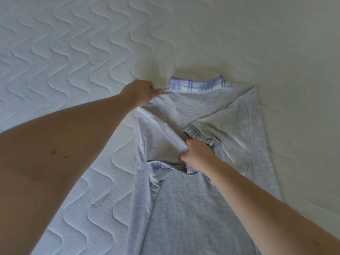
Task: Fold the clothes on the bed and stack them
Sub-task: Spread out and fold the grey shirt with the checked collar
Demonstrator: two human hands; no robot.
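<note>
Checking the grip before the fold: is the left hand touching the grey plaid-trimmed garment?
Touching. The head view shows the left hand pinching the grey plaid-trimmed garment at its far left corner.

Bare forearms, no sleeves, hands (143, 92) ungloved

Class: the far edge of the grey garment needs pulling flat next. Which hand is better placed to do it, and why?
Left. The left hand already pinches the grey garment at its far edge beside the plaid trim; the right hand grips bunched cloth mid-garment.
</note>
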